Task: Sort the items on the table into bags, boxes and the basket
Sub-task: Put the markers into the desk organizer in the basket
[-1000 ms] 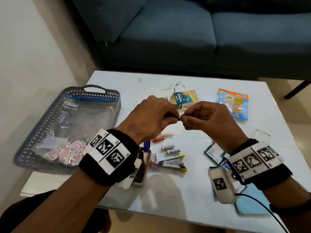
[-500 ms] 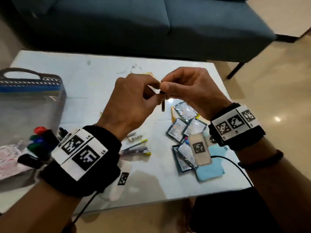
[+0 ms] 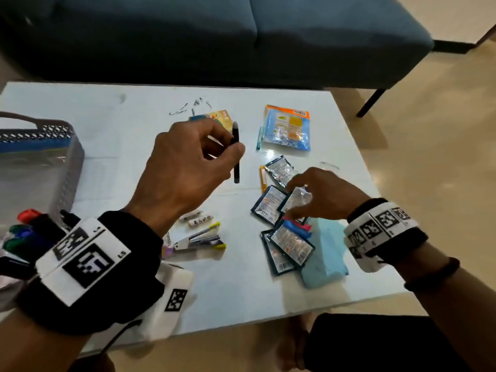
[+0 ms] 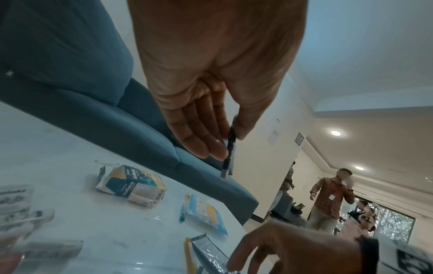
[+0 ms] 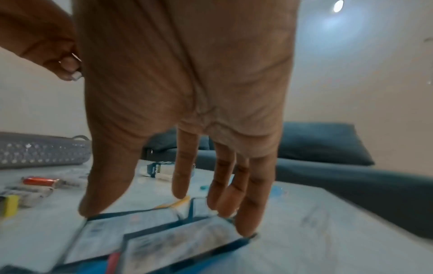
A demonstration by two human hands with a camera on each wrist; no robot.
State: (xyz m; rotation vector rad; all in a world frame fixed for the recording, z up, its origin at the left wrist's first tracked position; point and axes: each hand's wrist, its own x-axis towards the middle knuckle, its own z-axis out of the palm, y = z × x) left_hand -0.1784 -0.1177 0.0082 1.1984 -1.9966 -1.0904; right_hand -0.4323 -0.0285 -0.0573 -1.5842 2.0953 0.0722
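My left hand (image 3: 230, 150) is raised over the table middle and pinches a thin black pen (image 3: 236, 167) upright between thumb and fingers; the left wrist view shows the same pen (image 4: 230, 146) in that hand (image 4: 225, 142). My right hand (image 3: 298, 194) is lower, at the right. Its straight, spread fingers touch a pile of several dark-edged foil sachets (image 3: 268, 204). In the right wrist view, the fingertips (image 5: 246, 228) rest on the sachets (image 5: 150, 228), and nothing is gripped. A grey basket (image 3: 69, 167) stands at the table's left.
A small printed box (image 3: 214, 118) and a blue-orange packet (image 3: 288, 128) lie at the back. A stapler (image 3: 198, 240), small tubes (image 3: 200, 221) and coloured markers (image 3: 26, 229) are nearer me. A light blue cloth (image 3: 324, 253) lies under the sachets. A blue sofa (image 3: 241, 36) stands behind.
Both hands held the pen together earlier. Now my right hand has let go and dropped to the sachets, while my left hand keeps the pen alone.
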